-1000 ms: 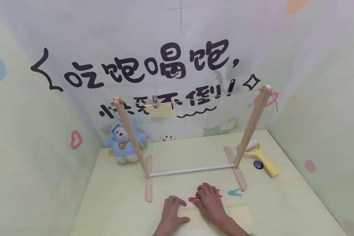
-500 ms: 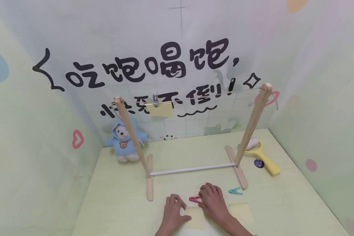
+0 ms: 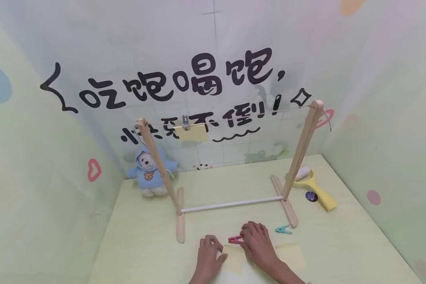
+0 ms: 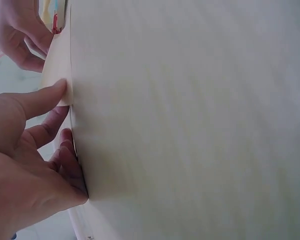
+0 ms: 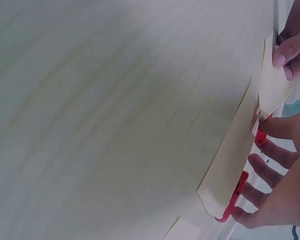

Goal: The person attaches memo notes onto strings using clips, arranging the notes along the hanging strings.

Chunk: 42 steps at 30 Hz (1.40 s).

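Observation:
My left hand (image 3: 208, 254) pinches the left side of a pale yellow paper note (image 3: 233, 258) between thumb and forefinger. In the right wrist view this note (image 5: 273, 82) is raised and tilted off the table. My right hand (image 3: 258, 244) pinches the legs of a red clothespin (image 3: 234, 239) whose tip points left, just beyond the note's far edge. Another yellow note (image 5: 230, 160) lies beneath the right hand. A second red clip (image 5: 235, 197) lies by that hand's outer fingers, hidden in the head view.
A wooden stand (image 3: 303, 152) with a string rises behind the hands; a grey clip (image 3: 185, 122) holds a hanging note (image 3: 193, 133). A teal clothespin (image 3: 283, 229) and another note (image 3: 291, 255) lie right. Plush toy (image 3: 149, 173) and yellow-handled roller (image 3: 317, 191) stand behind.
The note in my left hand has tilted up a little. My right hand has shifted slightly right around the red clothespin, and the second red clip has gone from sight in the head view.

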Available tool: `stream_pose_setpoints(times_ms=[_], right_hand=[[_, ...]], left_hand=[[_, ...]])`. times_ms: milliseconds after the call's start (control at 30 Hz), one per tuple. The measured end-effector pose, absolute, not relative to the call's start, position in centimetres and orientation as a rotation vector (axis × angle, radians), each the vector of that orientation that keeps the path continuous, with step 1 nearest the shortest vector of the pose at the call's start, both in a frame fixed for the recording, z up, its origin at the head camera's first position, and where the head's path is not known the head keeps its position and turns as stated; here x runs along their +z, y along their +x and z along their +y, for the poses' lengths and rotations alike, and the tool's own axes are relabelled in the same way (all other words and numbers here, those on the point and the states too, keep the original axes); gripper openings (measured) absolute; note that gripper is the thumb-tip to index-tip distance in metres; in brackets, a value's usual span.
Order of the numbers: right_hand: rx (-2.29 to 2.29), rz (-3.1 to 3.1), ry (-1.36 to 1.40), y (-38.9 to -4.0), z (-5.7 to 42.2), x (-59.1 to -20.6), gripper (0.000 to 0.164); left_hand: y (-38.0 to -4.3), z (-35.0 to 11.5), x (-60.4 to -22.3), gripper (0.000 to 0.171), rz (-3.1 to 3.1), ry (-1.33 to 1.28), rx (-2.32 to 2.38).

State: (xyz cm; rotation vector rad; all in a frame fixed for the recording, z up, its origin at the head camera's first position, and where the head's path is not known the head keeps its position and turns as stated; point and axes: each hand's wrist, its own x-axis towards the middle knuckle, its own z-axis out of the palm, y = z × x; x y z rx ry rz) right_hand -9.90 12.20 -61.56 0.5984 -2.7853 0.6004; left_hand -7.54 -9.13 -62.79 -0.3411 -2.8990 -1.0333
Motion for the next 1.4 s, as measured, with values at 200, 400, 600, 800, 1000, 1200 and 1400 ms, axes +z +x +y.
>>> stream_pose_setpoints(times_ms=[200, 400, 600, 800, 1000, 1200, 1400], right_hand=[[0.569, -2.681, 0.614, -10.4, 12.2, -61.7, 0.027], [0.655, -2.605, 0.611, -10.8, 11.9, -61.6, 0.029], [0.760, -2.471, 0.709, -11.2, 12.0, -61.6, 0.032], [1.044, -2.420, 0.757, -12.2, 12.5, -62.5, 0.035], [1.136, -2.370, 0.742, -12.9, 13.0, -62.8, 0.024], [1.139, -2.278, 0.779, -14.1, 13.7, -55.0, 0.032], [1.223, -2.241, 0.824, -16.0, 15.3, -43.8, 0.026]], left_hand=[[-7.5, -8.9, -64.5, 0.015, -2.821, -0.321, -1.023], [-7.6, -8.9, -65.2, 0.012, -2.823, -0.301, -1.030], [-7.6, -9.1, -64.5, 0.008, -2.852, -0.316, -1.088], [-7.8, -9.1, -64.2, 0.006, -2.915, -0.270, -1.161], [-7.6, -8.7, -63.7, 0.006, -2.917, -0.213, -1.201], [-8.3, -8.9, -62.0, 0.013, -2.840, -0.038, -1.588], [-13.1, -10.4, -60.7, 0.030, -2.550, -0.355, -1.612]])
